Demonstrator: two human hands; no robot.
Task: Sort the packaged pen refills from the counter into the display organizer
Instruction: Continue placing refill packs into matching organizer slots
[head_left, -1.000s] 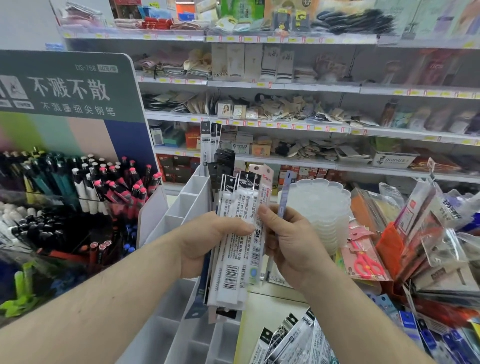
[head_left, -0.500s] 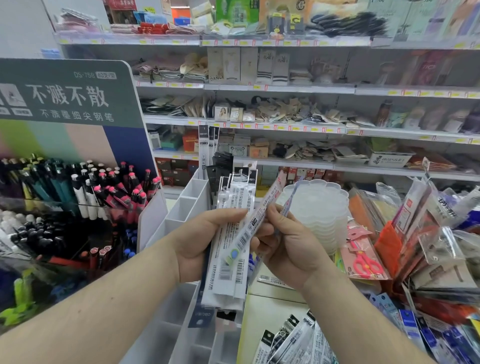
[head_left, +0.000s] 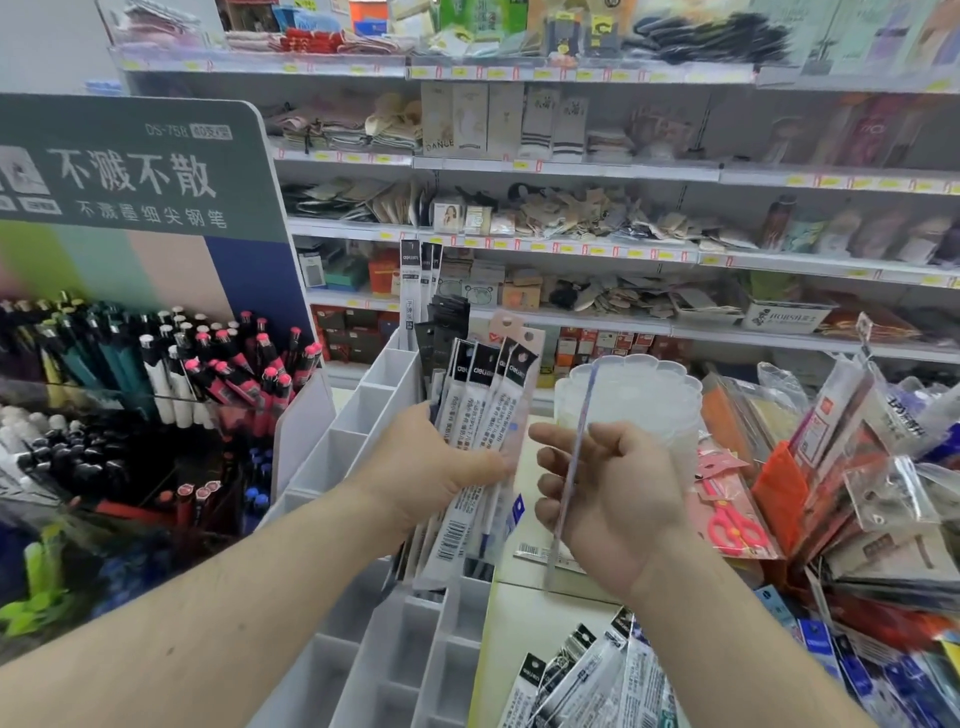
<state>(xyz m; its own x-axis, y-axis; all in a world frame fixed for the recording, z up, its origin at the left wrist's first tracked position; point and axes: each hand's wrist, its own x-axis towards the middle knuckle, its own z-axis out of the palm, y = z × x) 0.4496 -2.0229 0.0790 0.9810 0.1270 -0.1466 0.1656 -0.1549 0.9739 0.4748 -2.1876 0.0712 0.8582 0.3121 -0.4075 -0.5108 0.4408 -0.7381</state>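
Observation:
My left hand (head_left: 431, 467) grips a fanned bundle of white packaged pen refills (head_left: 485, 410) with black tops, held upright over the white compartmented display organizer (head_left: 358, 415). My right hand (head_left: 618, 504) is just to the right of the bundle, apart from it. It pinches a single thin refill pack (head_left: 584, 410), seen edge-on and nearly upright. More packaged refills (head_left: 587, 680) lie in a loose pile on the counter at the bottom. At the organizer's far end stand a few tall refill packs (head_left: 418, 291) in a compartment.
A tiered pen display (head_left: 156, 374) with a green sign stands on the left. Behind my right hand is a stack of clear scalloped trays (head_left: 644, 400). Pink scissors (head_left: 732, 519) and several hanging packets (head_left: 857, 467) crowd the right. Stocked shelves fill the background.
My right hand has drawn one refill pack out of the bundle and moved it right, so the hands are now apart. The bundle in my left hand has fanned out slightly.

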